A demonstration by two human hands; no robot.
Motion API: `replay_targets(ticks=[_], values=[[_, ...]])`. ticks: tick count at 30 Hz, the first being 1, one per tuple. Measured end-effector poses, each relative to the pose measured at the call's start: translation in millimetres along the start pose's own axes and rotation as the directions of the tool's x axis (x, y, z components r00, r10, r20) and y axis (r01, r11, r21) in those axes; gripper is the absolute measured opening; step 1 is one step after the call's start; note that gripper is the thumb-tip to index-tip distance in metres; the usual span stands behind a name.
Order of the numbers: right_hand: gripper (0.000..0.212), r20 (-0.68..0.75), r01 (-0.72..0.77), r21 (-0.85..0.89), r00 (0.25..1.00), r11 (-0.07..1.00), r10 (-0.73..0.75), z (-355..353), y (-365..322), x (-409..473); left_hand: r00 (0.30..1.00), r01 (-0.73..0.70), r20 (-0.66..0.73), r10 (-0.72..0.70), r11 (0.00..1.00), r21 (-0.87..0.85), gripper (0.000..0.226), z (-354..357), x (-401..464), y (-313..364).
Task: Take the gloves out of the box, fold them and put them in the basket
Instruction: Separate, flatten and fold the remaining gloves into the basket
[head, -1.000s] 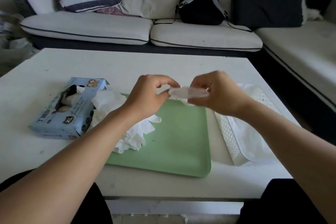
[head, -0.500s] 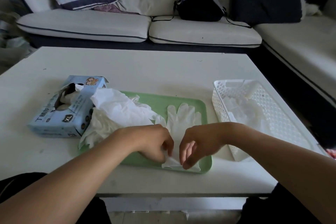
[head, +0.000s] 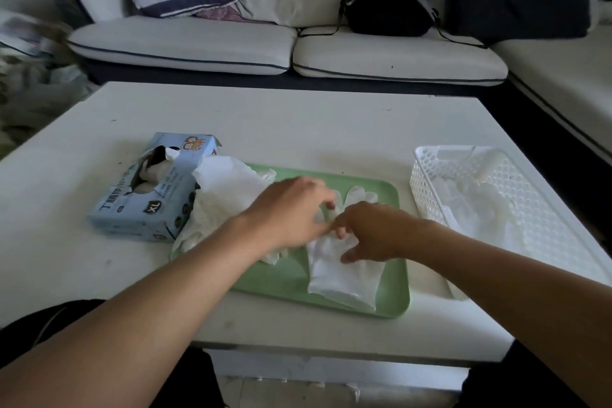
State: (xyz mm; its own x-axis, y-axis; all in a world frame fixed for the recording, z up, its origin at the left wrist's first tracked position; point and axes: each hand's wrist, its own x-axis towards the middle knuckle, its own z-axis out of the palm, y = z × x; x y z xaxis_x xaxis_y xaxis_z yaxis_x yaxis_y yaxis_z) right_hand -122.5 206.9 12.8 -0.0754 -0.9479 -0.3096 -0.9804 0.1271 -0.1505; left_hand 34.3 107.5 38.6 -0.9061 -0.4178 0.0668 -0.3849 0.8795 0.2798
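Both hands worked on one translucent white glove (head: pixel 344 272) lying flat on the green tray (head: pixel 394 295). The left hand (head: pixel 291 212) was blurred, its fingers curled at the glove's finger end; whether it pinched the glove could not be told. The right hand (head: pixel 371 232) curled its thumb and fingers onto the glove's middle. One heap of loose gloves (head: pixel 222 195) lay between tray and the single blue glove box (head: pixel 152 195). One white basket (head: pixel 427 175) held folded gloves (head: pixel 477 202), too indistinct to count.

A translucent white glove (head: pixel 342 270) lies flat near the tabletop's front edge; a crumpled glove pile (head: pixel 225 195) adjoins the opened blue glove box (head: pixel 149 195) leftward; the white perforated basket (head: pixel 430 175) holding gloves sits right.
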Motion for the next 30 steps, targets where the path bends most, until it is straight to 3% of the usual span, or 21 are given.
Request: replay_targets(ticks=[1,3,4,6,8,9,11,13,14,15,16,17,19,22,24,27,28,30], values=[[0.036,-0.034,0.001,0.035,0.999,0.999,0.000,-4,0,0,0.975,0.058,-0.216,-0.055,0.998,0.009,0.036,-16,1,-7],[0.028,-0.111,0.027,0.090,0.994,0.996,-0.017,-14,-4,2,0.818,0.314,-0.516,-0.255,0.949,0.027,0.050,-43,-1,-32],[0.025,-0.147,0.045,0.117,0.989,0.992,-0.027,-17,-4,2,0.745,0.487,-0.531,-0.404,0.873,0.020,0.057,-51,-3,-48],[0.023,-0.191,0.069,0.162,0.981,0.984,-0.037,-20,-6,3,0.645,0.707,-0.357,-0.675,0.705,-0.056,0.057,-59,-13,-76],[0.022,-0.196,0.087,0.177,0.979,0.980,-0.051,-20,-7,5,0.599,0.751,-0.173,-0.782,0.623,-0.217,0.039,-59,-22,-92],[0.021,-0.194,0.086,0.180,0.980,0.980,-0.051,-19,-6,5,0.592,0.737,-0.157,-0.790,0.610,-0.292,0.028,-59,-24,-95],[0.019,-0.188,0.083,0.191,0.981,0.978,-0.047,-19,-5,5,0.594,0.642,-0.276,-0.755,0.652,-0.402,0.013,-61,-22,-95],[0.016,-0.211,0.090,0.254,0.977,0.963,-0.036,-23,-5,5,0.638,0.289,-0.399,-0.659,0.684,-0.669,0.009,-68,-17,-83],[0.014,-0.233,0.099,0.333,0.972,0.938,-0.020,-28,-6,5,0.665,0.029,-0.406,-0.627,0.565,-0.824,0.010,-75,-15,-70],[0.014,-0.250,0.104,0.438,0.968,0.893,0.010,-34,-6,3,0.713,-0.171,-0.360,-0.601,0.349,-0.921,0.012,-80,-15,-57],[0.017,-0.257,0.112,0.550,0.965,0.827,0.041,-41,-7,0,0.765,-0.256,-0.308,-0.565,0.172,-0.951,0.012,-81,-13,-45],[0.024,-0.269,0.131,0.643,0.961,0.754,0.063,-49,-9,-3,0.802,-0.258,-0.278,-0.528,0.114,-0.959,0.010,-79,-12,-36],[0.051,-0.330,0.186,0.735,0.938,0.652,0.104,-63,-6,-10,0.855,-0.189,-0.263,-0.447,0.203,-0.961,0.008,-70,-6,-23],[0.095,-0.360,0.228,0.777,0.926,0.587,0.117,-77,3,-23,0.934,-0.125,-0.173,-0.313,0.166,-0.978,0.009,-61,3,-12],[0.109,-0.350,0.240,0.787,0.933,0.568,0.090,-80,7,-32,0.976,-0.058,-0.087,-0.201,0.148,-0.987,0.008,-59,6,-4],[0.106,-0.356,0.233,0.747,0.931,0.622,0.079,-81,15,-39,0.998,-0.017,-0.027,-0.055,0.182,-0.983,0.009,-53,11,12],[0.095,-0.350,0.232,0.745,0.934,0.625,0.071,-82,17,-40,0.999,-0.020,-0.028,-0.042,0.192,-0.981,0.009,-49,13,15],[0.063,-0.313,0.241,0.811,0.949,0.533,0.046,-80,21,-41,0.997,-0.026,-0.038,-0.066,0.182,-0.983,0.010,-46,15,20]])
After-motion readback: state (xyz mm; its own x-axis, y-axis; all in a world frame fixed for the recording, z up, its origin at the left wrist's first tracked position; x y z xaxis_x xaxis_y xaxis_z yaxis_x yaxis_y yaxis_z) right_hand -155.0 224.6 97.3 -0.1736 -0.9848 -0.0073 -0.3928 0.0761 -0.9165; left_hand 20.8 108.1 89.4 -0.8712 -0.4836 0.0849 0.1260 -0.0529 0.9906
